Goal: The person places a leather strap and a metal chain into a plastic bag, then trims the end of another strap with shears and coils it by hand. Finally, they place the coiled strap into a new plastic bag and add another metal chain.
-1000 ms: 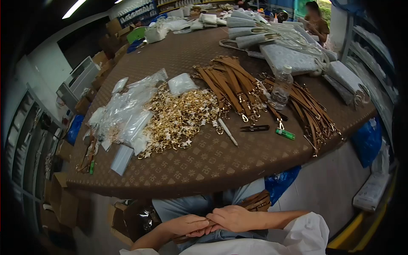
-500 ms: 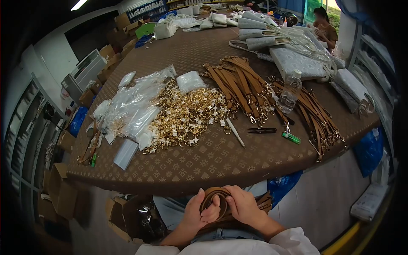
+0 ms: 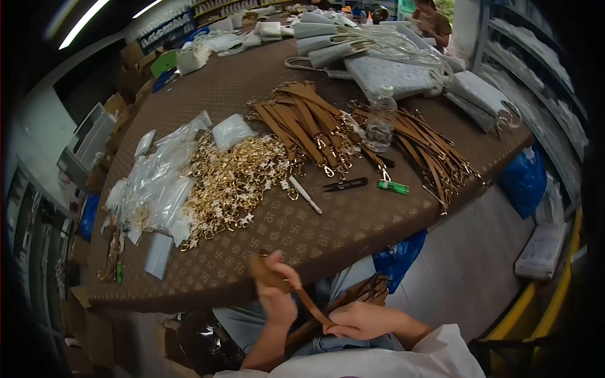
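Both hands gripping brown strap (image 3: 307, 303), left hand (image 3: 277, 291) raised, right hand (image 3: 360, 320) lower

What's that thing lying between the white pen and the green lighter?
A pair of small black snips lies between the white pen and the green lighter, in the head view.

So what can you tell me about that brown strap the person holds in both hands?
The brown leather-look strap is a narrow, flat band, tan-brown and matte. Its upper end curls over the left hand, raised before the edge of the brown patterned table; from there it slants down, fairly straight, to the right hand, which pinches it above the lap. A bundle of similar straps lies beneath it. No buckle or clip shows on it.
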Demonstrator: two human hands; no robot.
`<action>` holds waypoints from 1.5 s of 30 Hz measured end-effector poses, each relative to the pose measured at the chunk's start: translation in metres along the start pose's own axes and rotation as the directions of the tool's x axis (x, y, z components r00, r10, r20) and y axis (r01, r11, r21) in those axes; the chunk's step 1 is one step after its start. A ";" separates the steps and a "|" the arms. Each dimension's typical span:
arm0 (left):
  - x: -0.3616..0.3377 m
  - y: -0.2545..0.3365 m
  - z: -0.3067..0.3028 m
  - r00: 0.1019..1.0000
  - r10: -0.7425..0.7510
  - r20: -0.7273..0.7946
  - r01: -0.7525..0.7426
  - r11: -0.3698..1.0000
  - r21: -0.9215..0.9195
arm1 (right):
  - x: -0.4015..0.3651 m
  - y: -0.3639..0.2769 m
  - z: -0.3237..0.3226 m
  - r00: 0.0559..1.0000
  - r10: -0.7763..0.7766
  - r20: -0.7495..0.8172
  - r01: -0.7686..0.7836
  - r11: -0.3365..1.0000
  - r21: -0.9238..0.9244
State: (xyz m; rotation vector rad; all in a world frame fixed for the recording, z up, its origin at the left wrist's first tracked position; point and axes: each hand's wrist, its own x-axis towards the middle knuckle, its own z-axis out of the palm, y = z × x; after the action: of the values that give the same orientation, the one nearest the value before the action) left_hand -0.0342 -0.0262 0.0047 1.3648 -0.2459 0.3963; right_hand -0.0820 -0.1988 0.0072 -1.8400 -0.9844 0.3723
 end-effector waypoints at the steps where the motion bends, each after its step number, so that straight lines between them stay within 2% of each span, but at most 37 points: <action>1: -0.005 -0.007 -0.007 0.965 0.071 0.253 -0.114 0.981 0.159 | -0.003 -0.016 -0.012 0.997 0.066 -0.046 -0.056 0.981 0.185; 2: -0.009 -0.012 -0.010 0.858 0.085 0.507 -0.252 0.929 0.272 | -0.008 -0.024 -0.021 0.984 0.153 -0.089 -0.111 0.924 0.366; 3: -0.015 -0.010 -0.007 0.860 0.081 0.503 -0.244 0.932 0.267 | -0.012 -0.020 -0.028 0.969 0.196 -0.151 -0.141 0.939 0.314; 4: -0.020 -0.005 -0.004 0.806 0.058 0.589 -0.263 0.926 0.270 | -0.015 -0.019 -0.032 0.969 0.202 -0.145 -0.148 0.937 0.317; 5: -0.026 -0.001 -0.006 0.748 0.029 0.663 -0.284 0.916 0.282 | -0.016 -0.018 -0.034 0.964 0.197 -0.178 -0.164 0.969 0.186; 6: -0.031 -0.006 -0.012 0.759 0.021 0.651 -0.282 0.911 0.300 | -0.012 -0.016 -0.036 0.963 0.177 -0.204 -0.170 0.984 0.051; 7: -0.038 -0.014 -0.020 0.709 -0.080 0.701 -0.276 0.883 0.380 | -0.006 -0.014 -0.037 0.968 0.167 -0.188 -0.159 0.986 0.059; 8: -0.044 -0.018 -0.025 0.645 -0.186 0.741 -0.272 0.850 0.450 | -0.003 -0.014 -0.037 0.964 0.094 -0.248 -0.120 0.988 -0.092; 9: -0.046 -0.017 -0.025 0.646 -0.194 0.738 -0.264 0.851 0.455 | 0.000 -0.014 -0.037 0.953 0.017 -0.303 -0.095 0.965 -0.245; 13: -0.044 -0.018 -0.024 0.713 -0.156 0.683 -0.237 0.864 0.445 | 0.016 -0.027 -0.038 0.962 -0.032 -0.271 -0.072 0.929 -0.364; 15: -0.041 -0.012 -0.021 0.730 -0.137 0.669 -0.218 0.882 0.418 | 0.020 -0.029 -0.039 0.947 -0.118 -0.299 -0.089 0.798 -0.596; 17: -0.036 0.007 -0.015 0.792 -0.264 0.551 0.031 0.918 0.396 | 0.025 -0.020 -0.045 0.943 -0.116 -0.311 -0.133 0.726 -0.675; 18: -0.033 0.010 -0.015 0.780 -0.239 0.578 0.043 0.943 0.331 | 0.028 -0.017 -0.052 0.945 -0.100 -0.311 -0.141 0.734 -0.664; 19: -0.030 0.018 -0.017 0.714 -0.391 0.581 0.251 0.917 0.308 | 0.031 -0.012 -0.059 0.948 -0.077 -0.309 -0.151 0.746 -0.648; 20: -0.027 0.028 -0.021 0.617 -0.526 0.585 0.451 0.846 0.285 | 0.033 -0.003 -0.064 0.961 -0.048 -0.272 -0.107 0.843 -0.527; 21: -0.025 0.032 -0.027 0.551 -0.554 0.624 0.579 0.792 0.192 | 0.035 0.007 -0.070 0.971 -0.033 -0.238 -0.066 0.916 -0.396; 22: -0.025 0.035 -0.034 0.515 -0.566 0.643 0.691 0.719 0.080 | 0.036 0.010 -0.076 0.991 0.061 -0.122 -0.078 0.987 -0.141; 23: -0.027 0.039 -0.040 0.488 -0.574 0.658 0.780 0.625 -0.033 | 0.036 0.012 -0.080 0.994 0.111 0.016 -0.112 0.986 0.123; 24: -0.026 0.045 -0.043 0.530 -0.557 0.640 0.797 0.585 -0.151 | 0.036 0.023 -0.076 0.992 0.096 0.086 -0.119 0.933 0.339; 26: -0.037 0.042 -0.053 0.771 -0.477 0.423 0.608 0.749 -0.263 | 0.034 0.036 -0.062 0.998 0.034 0.058 -0.051 0.950 0.309; 27: -0.036 0.043 -0.052 0.812 -0.500 0.302 0.582 0.735 -0.349 | 0.035 0.040 -0.059 0.999 -0.029 0.024 0.022 0.967 0.253; 28: -0.031 0.038 -0.057 0.820 -0.498 0.283 0.572 0.742 -0.351 | 0.033 0.043 -0.053 0.998 -0.041 0.039 0.030 0.966 0.257; 30: -0.017 0.025 -0.074 0.691 -0.410 0.595 0.712 0.248 -0.657 | 0.028 0.043 -0.036 0.979 0.095 -0.178 -0.042 0.959 0.281; 31: -0.013 0.022 -0.076 0.677 -0.400 0.618 0.724 0.211 -0.656 | 0.028 0.042 -0.030 0.982 0.084 -0.168 -0.034 0.959 0.282; 32: -0.009 0.021 -0.077 0.682 -0.400 0.613 0.720 0.216 -0.660 | 0.027 0.041 -0.025 0.931 0.072 -0.358 -0.094 0.995 -0.045; 33: -0.005 0.022 -0.078 0.722 -0.366 0.587 0.671 0.161 -0.724 | 0.025 0.041 -0.019 0.850 -0.004 -0.526 -0.211 0.913 -0.348; 34: -0.002 0.021 -0.079 0.758 -0.333 0.561 0.620 0.101 -0.778 | 0.019 0.044 -0.015 0.848 -0.004 -0.530 -0.214 0.912 -0.349; 35: 0.001 0.018 -0.084 0.833 -0.274 0.481 0.538 0.197 -0.820 | 0.012 0.051 -0.012 0.811 -0.047 -0.584 -0.223 0.897 -0.381; 36: 0.005 0.019 -0.084 0.833 -0.266 0.484 0.539 0.196 -0.819 | 0.008 0.054 -0.009 0.770 -0.096 -0.631 -0.231 0.879 -0.416; 37: 0.009 0.021 -0.083 0.899 -0.256 0.356 0.422 0.285 -0.861 | 0.006 0.054 -0.006 0.769 -0.102 -0.630 -0.230 0.876 -0.423; 38: 0.013 0.022 -0.081 0.947 -0.233 0.220 0.296 0.369 -0.881 | 0.003 0.052 -0.001 0.850 -0.063 -0.523 -0.204 0.876 -0.437; 39: 0.016 0.022 -0.079 0.959 -0.177 0.222 0.276 0.399 -0.874 | 0.001 0.049 0.005 0.914 -0.023 -0.405 -0.177 0.877 -0.447; 40: 0.017 0.022 -0.072 0.960 -0.173 0.219 0.272 0.398 -0.876 | 0.002 0.043 0.015 0.932 0.011 -0.362 -0.137 0.936 -0.325; 42: 0.017 0.020 -0.046 0.967 -0.247 -0.059 0.132 0.689 -0.713 | 0.006 0.028 0.034 0.970 0.071 -0.230 -0.083 0.996 -0.044; 43: 0.015 0.009 -0.038 0.986 -0.153 -0.062 0.080 0.771 -0.632 | 0.008 0.020 0.040 0.985 0.094 -0.143 -0.079 0.991 0.111; 44: 0.010 0.004 -0.030 0.986 -0.154 -0.057 0.083 0.769 -0.634 | 0.011 0.012 0.043 0.984 0.074 -0.160 -0.026 0.958 0.285; 45: 0.005 0.001 -0.021 0.992 -0.114 -0.048 0.091 0.936 -0.340 | 0.011 0.004 0.035 0.982 0.084 -0.167 -0.032 0.957 0.287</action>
State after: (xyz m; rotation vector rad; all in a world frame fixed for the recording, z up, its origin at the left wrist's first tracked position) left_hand -0.0315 -0.0048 0.0032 1.0195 -0.1764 0.2961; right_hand -0.0955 -0.1696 -0.0108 -1.6122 -0.7152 0.3578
